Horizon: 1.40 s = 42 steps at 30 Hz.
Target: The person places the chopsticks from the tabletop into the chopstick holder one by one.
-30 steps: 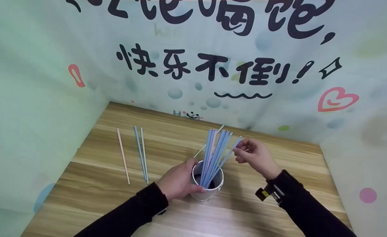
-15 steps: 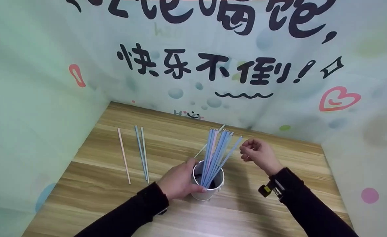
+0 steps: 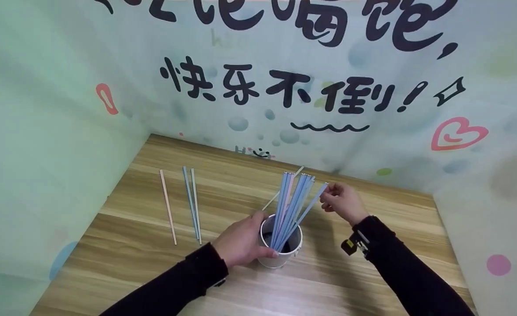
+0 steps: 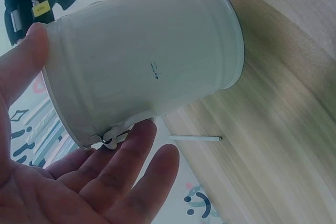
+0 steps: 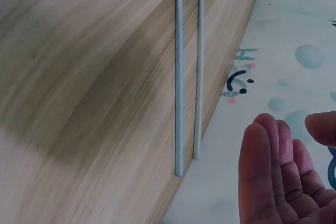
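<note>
A white metal bucket [image 3: 280, 260] stands on the table, with several blue straws [image 3: 288, 206] and a pink straw [image 3: 288, 193] leaning in it. My left hand [image 3: 243, 241] grips the bucket from its left side, thumb at the rim; its fingers [image 4: 139, 150] lie by the handle ear. My right hand [image 3: 344, 202] is beside the top of the outermost blue straw [image 3: 313, 204], which leans right. Whether it touches that straw is unclear in the head view. In the right wrist view its thumb [image 5: 321, 128] stands apart from the fairly straight fingers [image 5: 256, 166], with nothing between them.
Left on the wooden table [image 3: 135, 232] lie a pink straw [image 3: 168, 206], a blue straw [image 3: 190, 204] and a pale green straw [image 3: 196, 206]. Another pale straw [image 3: 270, 201] lies behind the bucket. Printed cloth walls [image 3: 223, 114] close off the back and sides.
My right hand has drawn off the outermost blue straw to the right, then come back close to its top. My left hand keeps its hold on the bucket. The head view has shifted slightly.
</note>
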{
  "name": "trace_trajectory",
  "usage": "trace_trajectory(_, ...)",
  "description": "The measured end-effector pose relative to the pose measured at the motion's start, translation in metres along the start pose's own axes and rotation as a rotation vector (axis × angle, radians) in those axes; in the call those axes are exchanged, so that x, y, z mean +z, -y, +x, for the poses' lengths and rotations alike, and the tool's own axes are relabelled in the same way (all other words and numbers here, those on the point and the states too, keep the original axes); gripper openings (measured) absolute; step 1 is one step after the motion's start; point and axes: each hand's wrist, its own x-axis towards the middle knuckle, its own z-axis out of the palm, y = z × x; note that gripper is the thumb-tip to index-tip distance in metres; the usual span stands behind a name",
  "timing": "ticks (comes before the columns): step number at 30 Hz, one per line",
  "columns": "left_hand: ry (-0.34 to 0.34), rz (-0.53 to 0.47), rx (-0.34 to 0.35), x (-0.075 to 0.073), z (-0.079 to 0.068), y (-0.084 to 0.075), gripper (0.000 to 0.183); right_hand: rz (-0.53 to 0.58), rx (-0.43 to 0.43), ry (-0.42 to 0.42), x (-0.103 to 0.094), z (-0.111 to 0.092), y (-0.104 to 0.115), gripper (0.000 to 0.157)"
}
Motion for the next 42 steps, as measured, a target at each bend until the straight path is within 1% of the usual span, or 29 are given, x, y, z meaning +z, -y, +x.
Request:
trace_trajectory(5, 0.003, 0.007, -0.012, 0.000, 0.001, 0.000, 0.085, -0.038, 0.011, -0.015, 0.001, 0.015, -0.003, 0.014)
trace_trajectory(9, 0.001, 0.007, -0.006, -0.001, 0.000, 0.000, 0.084, -0.066, 0.011, -0.018, 0.001, 0.026, -0.003, 0.024)
trace_trajectory(12, 0.003, 0.003, -0.007, -0.001, 0.000, 0.000, 0.084, -0.122, 0.013, -0.025, 0.001, 0.035, -0.003, 0.029)
trace_trajectory(16, 0.014, 0.001, -0.024, 0.000, 0.000, 0.000, 0.085, -0.213, 0.018, -0.040, 0.000, 0.049, -0.005, 0.028)
trace_trajectory(21, 0.014, 0.008, -0.021, 0.000, -0.001, 0.000, 0.083, -0.263, 0.039, -0.044, -0.001, 0.063, -0.006, 0.026)
trace_trajectory(27, 0.005, 0.016, 0.011, 0.000, 0.000, 0.002, 0.082, -0.305, 0.081, -0.038, 0.000, 0.074, -0.007, 0.026)
trace_trajectory(33, 0.006, 0.017, -0.003, -0.001, -0.001, 0.001, 0.081, -0.397, 0.110, -0.040, -0.001, 0.084, -0.010, 0.025)
trace_trajectory(38, 0.008, 0.026, 0.002, -0.002, -0.001, 0.000, 0.080, -0.411, 0.161, -0.029, -0.001, 0.090, -0.012, 0.031)
trace_trajectory(42, 0.009, 0.029, 0.001, -0.001, -0.001, 0.001, 0.080, -0.446, 0.172, -0.023, -0.001, 0.093, -0.013, 0.040)
